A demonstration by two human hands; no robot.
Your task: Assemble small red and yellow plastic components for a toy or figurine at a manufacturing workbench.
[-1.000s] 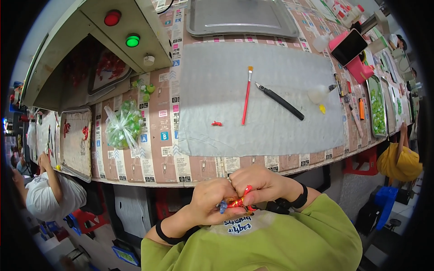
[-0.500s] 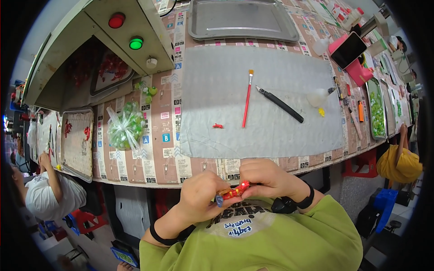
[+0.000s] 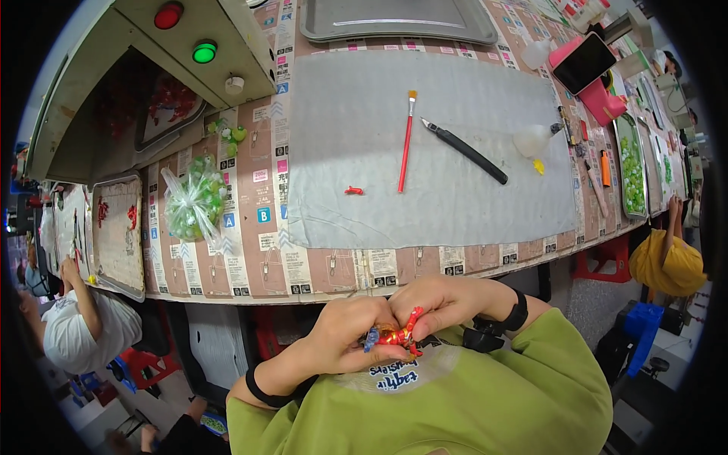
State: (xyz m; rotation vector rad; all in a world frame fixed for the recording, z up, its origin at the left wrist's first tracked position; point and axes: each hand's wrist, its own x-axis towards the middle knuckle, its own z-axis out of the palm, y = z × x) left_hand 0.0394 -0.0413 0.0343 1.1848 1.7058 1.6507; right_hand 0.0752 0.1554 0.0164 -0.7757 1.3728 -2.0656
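Observation:
Close to my chest, below the table's front edge, I hold a small red toy figurine (image 3: 392,337) with gold and blue parts. My left hand (image 3: 350,327) is closed round its blue end, thumb lying along its underside. My right hand (image 3: 438,305) pinches the other end, where a thin red limb sticks up beside the fingers. Both hands nearly touch, and part of the figurine is hidden by the fingers. On the grey mat (image 3: 334,106) beyond lie a small red piece (image 3: 354,190), a paintbrush (image 3: 406,148) with a red handle and a black craft knife (image 3: 469,154).
At the left stand a box (image 3: 246,45) with red and green lamps, a bag of green pieces (image 3: 196,205) and a tray (image 3: 117,250) holding red parts. A metal tray (image 3: 394,19) lies at the back. A phone (image 3: 582,64) leans at right. Co-workers sit on both sides.
My hands have drawn closer together and the figurine has turned, so a red limb now points up. The view has shifted slightly, and another person's arm shows at lower left.

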